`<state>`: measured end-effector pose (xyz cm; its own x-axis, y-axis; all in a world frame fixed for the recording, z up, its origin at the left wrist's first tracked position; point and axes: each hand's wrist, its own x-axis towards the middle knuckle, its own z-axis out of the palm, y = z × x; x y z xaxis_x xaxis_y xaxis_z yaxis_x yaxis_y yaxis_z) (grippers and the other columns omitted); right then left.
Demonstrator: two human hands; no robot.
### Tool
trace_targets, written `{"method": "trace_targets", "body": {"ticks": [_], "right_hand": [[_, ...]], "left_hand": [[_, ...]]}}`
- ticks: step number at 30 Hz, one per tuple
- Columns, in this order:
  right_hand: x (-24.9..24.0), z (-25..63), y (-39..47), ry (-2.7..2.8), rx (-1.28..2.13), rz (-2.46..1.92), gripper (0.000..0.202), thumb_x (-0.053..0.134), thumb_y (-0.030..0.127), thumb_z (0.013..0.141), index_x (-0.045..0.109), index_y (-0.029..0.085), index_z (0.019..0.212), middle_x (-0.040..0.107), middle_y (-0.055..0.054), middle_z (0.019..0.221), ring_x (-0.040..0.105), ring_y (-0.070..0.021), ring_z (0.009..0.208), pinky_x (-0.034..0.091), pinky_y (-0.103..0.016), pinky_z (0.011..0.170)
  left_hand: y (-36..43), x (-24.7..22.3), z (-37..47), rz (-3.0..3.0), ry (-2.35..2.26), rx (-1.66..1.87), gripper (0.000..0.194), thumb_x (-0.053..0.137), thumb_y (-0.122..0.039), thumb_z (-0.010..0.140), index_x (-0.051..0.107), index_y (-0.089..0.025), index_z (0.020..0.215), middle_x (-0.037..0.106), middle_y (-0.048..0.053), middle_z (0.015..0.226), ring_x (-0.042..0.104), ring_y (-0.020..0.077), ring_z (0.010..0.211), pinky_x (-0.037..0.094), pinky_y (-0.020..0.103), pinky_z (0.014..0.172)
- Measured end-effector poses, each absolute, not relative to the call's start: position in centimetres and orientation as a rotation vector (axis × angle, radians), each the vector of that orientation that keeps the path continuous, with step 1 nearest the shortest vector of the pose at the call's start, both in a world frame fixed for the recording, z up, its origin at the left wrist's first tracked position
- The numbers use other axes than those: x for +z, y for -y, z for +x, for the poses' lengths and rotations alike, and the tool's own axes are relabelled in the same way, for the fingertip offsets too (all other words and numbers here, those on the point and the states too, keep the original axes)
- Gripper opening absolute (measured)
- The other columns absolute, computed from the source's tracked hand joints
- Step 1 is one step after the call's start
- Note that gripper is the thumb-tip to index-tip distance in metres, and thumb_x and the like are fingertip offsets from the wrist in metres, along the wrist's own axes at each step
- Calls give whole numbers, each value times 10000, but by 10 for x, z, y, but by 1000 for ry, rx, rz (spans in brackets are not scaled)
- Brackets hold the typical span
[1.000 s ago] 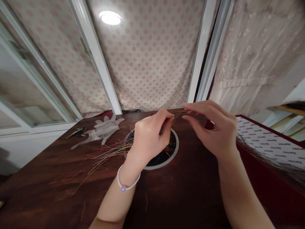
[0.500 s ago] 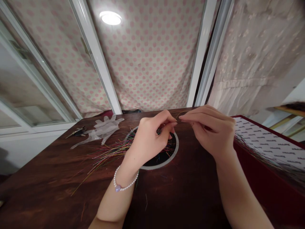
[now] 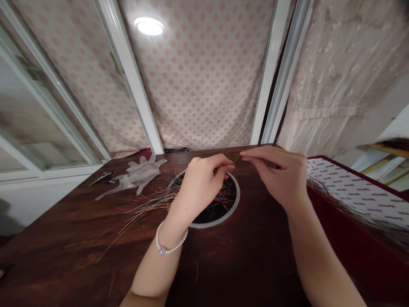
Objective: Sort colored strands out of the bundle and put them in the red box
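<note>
A thin yellowish wire (image 3: 237, 158) spans the small gap between my two hands. My left hand (image 3: 207, 177), with a pearl bracelet at its wrist, pinches one end between thumb and forefinger. The fingertips of my right hand (image 3: 277, 172) are pressed together at the other end. Below my left hand lies a round black dish with a pale rim (image 3: 220, 220), partly hidden by the hand and forearm. Many thin coloured wires (image 3: 150, 205) lie in the dish and stick out over its left side onto the table.
On the dark wooden table (image 3: 73, 238), clear plastic gloves (image 3: 142, 170) and keys (image 3: 104, 177) lie at the left. A red box (image 3: 332, 226) with a white printed lining holds more wires at the right. Curtained glass doors stand behind the table.
Both hands have shifted slightly; my right hand has come a little lower and to the left. The wire between the fingertips now stands at a steeper slant.
</note>
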<state>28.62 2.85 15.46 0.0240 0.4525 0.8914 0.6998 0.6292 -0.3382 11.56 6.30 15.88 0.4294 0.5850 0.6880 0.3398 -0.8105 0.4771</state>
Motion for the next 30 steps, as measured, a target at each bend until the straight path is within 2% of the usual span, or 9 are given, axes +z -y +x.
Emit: {"method": "trace_targets", "body": {"ticks": [1,3,5,10,14,18,23,27,30], "right_hand": [[155,286,-28,1595,-177,-981,206,608,135,808,687,248,961,720,8,881,678,-148,818,549,-289,754],[155,285,-28,1542,-34,-982,384,651,163,780,590,248,1149,701,-9,974,678,-150,841,557,-304,787],[154,284,-29,1494,85,-984,471,666,186,767,517,226,1212,691,-25,973,679,-146,822,565,-297,765],[152,281,-32,1638,484,-1081,111,567,222,838,627,144,889,686,-36,784,675,-135,737,564,-278,709],[150,275,-33,1790,895,-1051,153,578,264,835,655,137,871,694,-51,795,674,-134,730,571,-275,697],[149,269,-31,1723,1091,-959,159,615,272,813,660,147,902,701,-43,799,680,-118,696,570,-218,607],[153,264,-28,1615,1138,-964,163,653,288,782,667,126,800,680,-24,678,662,-104,573,545,-178,489],[153,263,-30,1572,1124,-976,179,692,241,737,641,127,865,668,-10,691,656,-110,550,544,-188,458],[150,262,-33,1577,1081,-949,284,711,215,712,588,148,959,652,14,687,642,-107,548,540,-200,466]], "left_hand": [[-64,158,116,2361,-787,1332,197,512,-72,817,674,-183,798,735,16,735,699,154,645,541,235,564],[-66,158,118,2213,-745,1367,160,529,-94,825,659,-176,780,732,22,723,701,149,647,552,238,586],[-68,158,121,2055,-696,1416,109,560,-144,836,643,-171,769,735,31,720,708,157,668,569,256,622],[-69,160,126,1853,-600,1454,81,564,-184,861,603,-181,790,752,35,755,720,166,722,589,318,741],[-71,160,127,1763,-516,1495,45,572,-158,855,592,-194,835,756,36,804,719,175,810,586,329,800],[-71,159,126,1735,-494,1454,27,583,-175,853,599,-192,840,756,34,792,720,180,810,594,316,783],[-69,161,126,1714,-490,1392,30,561,-190,867,578,-199,844,753,31,794,722,183,790,591,331,786],[-67,162,123,1696,-452,1358,43,543,-220,885,538,-207,845,749,31,817,717,192,822,581,350,804],[-69,161,121,1706,-430,1336,52,501,-230,908,510,-216,859,745,38,860,715,192,830,589,332,748]]}}
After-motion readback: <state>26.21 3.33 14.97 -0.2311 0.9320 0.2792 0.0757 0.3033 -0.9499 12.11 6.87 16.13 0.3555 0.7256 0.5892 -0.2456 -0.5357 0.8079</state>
